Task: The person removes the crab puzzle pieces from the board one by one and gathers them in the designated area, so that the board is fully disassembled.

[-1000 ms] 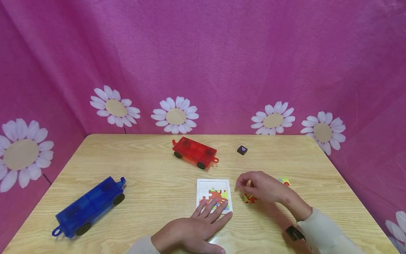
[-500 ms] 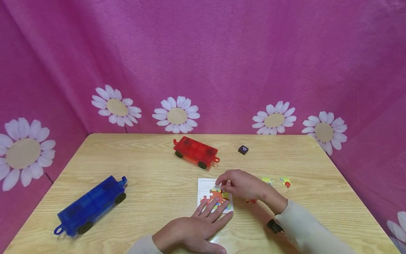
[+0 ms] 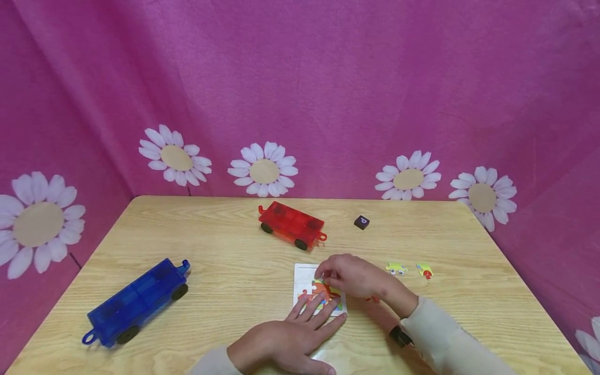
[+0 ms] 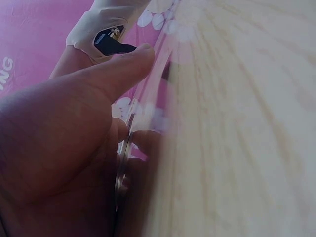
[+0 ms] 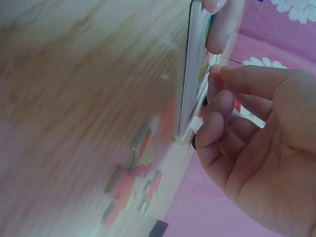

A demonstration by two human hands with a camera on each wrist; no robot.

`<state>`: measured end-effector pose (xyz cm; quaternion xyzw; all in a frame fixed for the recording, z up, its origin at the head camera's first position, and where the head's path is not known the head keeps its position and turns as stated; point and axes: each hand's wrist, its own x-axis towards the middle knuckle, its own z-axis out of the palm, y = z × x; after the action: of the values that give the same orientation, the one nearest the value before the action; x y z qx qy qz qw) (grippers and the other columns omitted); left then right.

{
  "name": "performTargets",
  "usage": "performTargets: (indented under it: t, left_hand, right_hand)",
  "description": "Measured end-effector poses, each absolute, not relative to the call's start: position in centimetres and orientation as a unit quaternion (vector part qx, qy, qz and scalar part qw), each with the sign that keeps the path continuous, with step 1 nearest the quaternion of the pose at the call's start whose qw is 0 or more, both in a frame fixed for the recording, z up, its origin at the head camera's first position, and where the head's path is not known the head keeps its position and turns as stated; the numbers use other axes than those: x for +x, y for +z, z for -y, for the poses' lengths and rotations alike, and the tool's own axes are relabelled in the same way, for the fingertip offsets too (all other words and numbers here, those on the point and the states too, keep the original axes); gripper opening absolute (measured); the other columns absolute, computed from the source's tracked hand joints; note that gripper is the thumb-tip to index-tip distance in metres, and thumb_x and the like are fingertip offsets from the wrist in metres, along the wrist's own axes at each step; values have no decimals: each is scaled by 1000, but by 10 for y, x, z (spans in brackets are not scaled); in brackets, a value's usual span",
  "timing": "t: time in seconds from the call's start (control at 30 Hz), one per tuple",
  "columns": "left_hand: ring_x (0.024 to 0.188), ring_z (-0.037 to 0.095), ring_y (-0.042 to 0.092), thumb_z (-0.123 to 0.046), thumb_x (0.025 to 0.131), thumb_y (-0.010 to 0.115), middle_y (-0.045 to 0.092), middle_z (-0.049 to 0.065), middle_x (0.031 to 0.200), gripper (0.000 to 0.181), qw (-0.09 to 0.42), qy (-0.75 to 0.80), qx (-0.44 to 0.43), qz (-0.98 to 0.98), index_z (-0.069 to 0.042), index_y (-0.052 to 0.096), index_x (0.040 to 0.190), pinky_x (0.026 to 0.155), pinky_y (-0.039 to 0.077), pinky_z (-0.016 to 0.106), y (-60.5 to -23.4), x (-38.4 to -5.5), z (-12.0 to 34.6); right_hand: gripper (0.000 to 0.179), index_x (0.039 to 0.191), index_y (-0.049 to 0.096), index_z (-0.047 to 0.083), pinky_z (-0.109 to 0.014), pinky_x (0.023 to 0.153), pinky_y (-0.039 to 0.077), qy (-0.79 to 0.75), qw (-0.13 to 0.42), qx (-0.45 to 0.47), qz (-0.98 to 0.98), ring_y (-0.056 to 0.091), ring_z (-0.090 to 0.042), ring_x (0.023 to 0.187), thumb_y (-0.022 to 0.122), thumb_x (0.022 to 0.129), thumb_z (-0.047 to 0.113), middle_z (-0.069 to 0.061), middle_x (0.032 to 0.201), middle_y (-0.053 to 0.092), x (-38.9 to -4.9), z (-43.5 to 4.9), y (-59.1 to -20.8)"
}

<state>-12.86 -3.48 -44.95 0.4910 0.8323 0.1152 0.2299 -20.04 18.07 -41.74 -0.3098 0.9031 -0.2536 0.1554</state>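
Observation:
A small white-framed jigsaw puzzle [image 3: 302, 273] lies at the front middle of the table, partly filled with red, yellow and green pieces. My left hand [image 3: 286, 344] rests flat on its lower part, fingers spread, in the head view. Over the puzzle's upper right, my right hand [image 3: 351, 273] pinches a puzzle piece between thumb and forefinger, mostly hidden by the fingers. Seen from the right wrist, those fingertips [image 5: 224, 74] are right at the puzzle frame [image 5: 190, 74]. To the right lie a yellow piece [image 3: 396, 269], a yellow-and-red piece [image 3: 425, 271] and a half-hidden red piece [image 3: 372, 299].
A red toy wagon [image 3: 292, 225] stands behind the puzzle, beside a small black tile [image 3: 362, 222] bearing a letter. At the left is a blue toy wagon [image 3: 138, 302]. A pink flowered curtain [image 3: 300, 99] surrounds the wooden table [image 3: 225, 245].
My right hand has moved left from the loose pieces to the puzzle's upper part, bringing a piece, and dipped slightly lower. The left hand has stayed on the puzzle.

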Motion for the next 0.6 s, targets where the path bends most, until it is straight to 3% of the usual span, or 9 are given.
performTargets:
  t: [0.4, 0.6]
  left_hand:
    - [155, 30, -13, -69, 100, 45, -1, 5, 173, 89, 222, 110, 492, -835, -23, 11, 168, 122, -1, 54, -449, -129, 37]
    - [155, 29, -13, -68, 100, 44, 0, 5, 172, 87, 226, 108, 492, -834, -24, 10, 168, 122, -1, 53, -450, -129, 36]
  right_hand:
    - [17, 111, 73, 11, -30, 73, 50, -271, 161, -296, -902, 57, -13, 80, 67, 98, 1, 5, 95, 64, -201, -176, -421]
    - [18, 107, 70, 11, -33, 78, 51, -279, 162, -290, -901, 57, -15, 83, 64, 98, -3, 4, 92, 63, -198, -174, -422]
